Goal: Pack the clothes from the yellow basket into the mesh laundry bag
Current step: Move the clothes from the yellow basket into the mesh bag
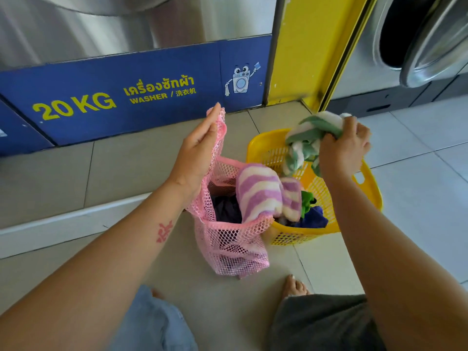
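So, roughly halfway I'd say: the left grip (200, 145) pinches the pink mesh laundry bag (233, 244) open by its rim on the floor, with dark clothes inside and a purple-striped towel (258, 193) draped half in. The right grip (344, 150) is clenched round a green-striped towel (314, 133) above the yellow basket (372, 188), where green and blue garments (314, 214) are left.

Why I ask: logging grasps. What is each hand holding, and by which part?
The left hand pinches the pink mesh laundry bag by its raised top edge; the right hand grips a green-and-white cloth by its bunched middle.
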A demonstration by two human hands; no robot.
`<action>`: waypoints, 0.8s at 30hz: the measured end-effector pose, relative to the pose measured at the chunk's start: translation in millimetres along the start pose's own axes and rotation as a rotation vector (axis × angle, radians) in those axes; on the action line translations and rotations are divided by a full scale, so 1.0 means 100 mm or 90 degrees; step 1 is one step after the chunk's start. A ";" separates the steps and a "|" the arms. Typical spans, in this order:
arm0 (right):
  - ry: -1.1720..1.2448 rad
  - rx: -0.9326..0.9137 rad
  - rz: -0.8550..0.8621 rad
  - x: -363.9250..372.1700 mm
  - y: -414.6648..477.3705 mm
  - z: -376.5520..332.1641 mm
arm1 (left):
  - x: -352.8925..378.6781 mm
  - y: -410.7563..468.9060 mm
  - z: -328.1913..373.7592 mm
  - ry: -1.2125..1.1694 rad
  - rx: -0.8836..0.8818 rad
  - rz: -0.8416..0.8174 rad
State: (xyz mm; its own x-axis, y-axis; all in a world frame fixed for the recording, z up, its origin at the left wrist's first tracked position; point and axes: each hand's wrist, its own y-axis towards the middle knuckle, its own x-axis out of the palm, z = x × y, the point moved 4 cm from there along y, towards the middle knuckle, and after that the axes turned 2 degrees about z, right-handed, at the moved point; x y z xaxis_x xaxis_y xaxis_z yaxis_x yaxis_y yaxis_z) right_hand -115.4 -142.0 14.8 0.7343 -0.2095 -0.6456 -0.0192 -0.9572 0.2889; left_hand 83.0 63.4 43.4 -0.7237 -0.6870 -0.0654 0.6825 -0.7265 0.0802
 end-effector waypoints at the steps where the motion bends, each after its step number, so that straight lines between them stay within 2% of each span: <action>1: 0.050 -0.020 0.019 -0.08 -0.02 -0.09 | 0.00 -0.03 0.02 -0.002 0.001 -0.001; 4: 0.158 -0.073 0.051 -0.29 -0.17 -0.36 | 0.00 -0.12 0.07 -0.007 0.003 -0.012; 11: 0.222 -0.181 0.041 -0.66 -0.52 -0.85 | -0.03 -0.15 0.10 -0.027 0.009 -0.047; 14: 0.210 -0.277 -0.096 -0.54 -0.68 -1.05 | -0.12 -0.11 0.11 -0.035 -0.001 -0.028; 16: 0.189 -0.303 -0.239 -0.33 -0.85 -1.12 | -0.17 -0.09 0.13 -0.053 -0.004 -0.016; 19: 0.048 -0.341 -0.457 0.10 -1.18 -1.11 | -0.19 -0.08 0.17 -0.085 -0.014 -0.002; 22: -0.024 -0.393 -0.679 0.39 -1.52 -1.04 | -0.20 -0.10 0.19 -0.087 -0.018 -0.003; 24: -0.076 -0.432 -0.726 0.47 -1.63 -0.98 | -0.22 -0.10 0.18 -0.088 -0.020 -0.007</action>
State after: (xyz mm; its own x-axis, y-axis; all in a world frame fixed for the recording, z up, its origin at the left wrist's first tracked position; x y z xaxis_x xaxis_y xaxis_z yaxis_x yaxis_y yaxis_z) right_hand -11.0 24.2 6.6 0.0489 0.5875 -0.8077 0.9277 -0.3263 -0.1812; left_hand 90.0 85.9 62.2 -0.7372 -0.6719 0.0720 0.6754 -0.7358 0.0489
